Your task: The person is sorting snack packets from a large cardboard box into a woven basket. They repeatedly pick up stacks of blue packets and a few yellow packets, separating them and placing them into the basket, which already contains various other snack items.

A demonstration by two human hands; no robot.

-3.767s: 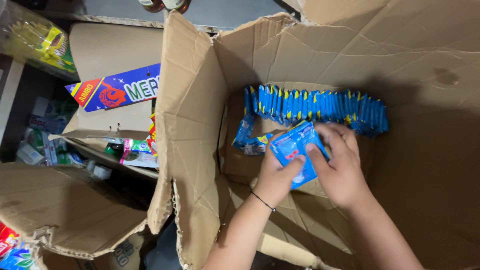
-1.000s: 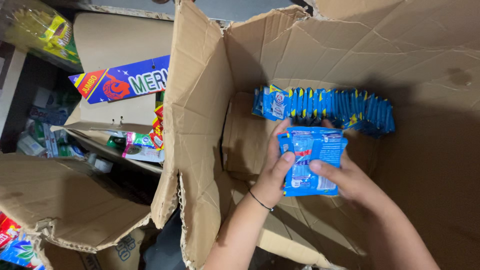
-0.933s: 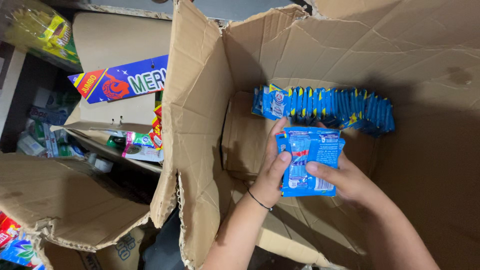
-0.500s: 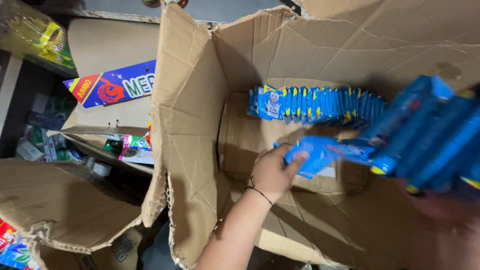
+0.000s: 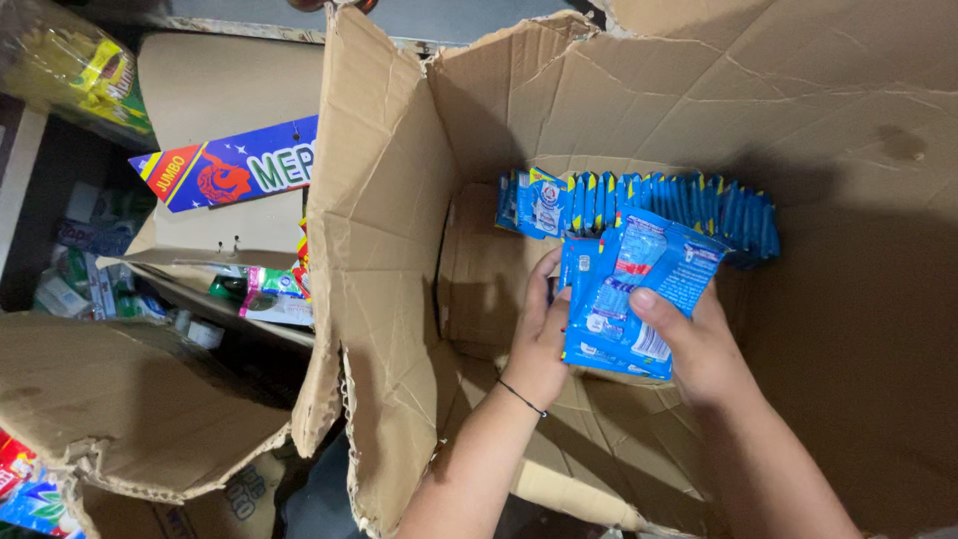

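Both my hands are inside a large open cardboard box [image 5: 384, 250]. They hold a small stack of blue snack packets [image 5: 624, 299] between them. My left hand [image 5: 539, 344] presses the stack's left edge, a thin black band on its wrist. My right hand [image 5: 699, 349] grips the stack from the right, thumb across the front packet. Behind the stack, a row of the same blue packets [image 5: 654, 205] stands on edge along the far wall of the box.
A blue and red cardboard sign [image 5: 235, 170] lies left of the box on another carton [image 5: 215, 90]. A torn brown carton [image 5: 120, 399] sits at lower left. Yellow-green bagged goods [image 5: 85, 75] and assorted small packages [image 5: 90, 284] fill the shelves at far left.
My right hand swung a long bundle of blue packets across the right of the view half a second ago. Now both hands again hold a small stack in front of the row.
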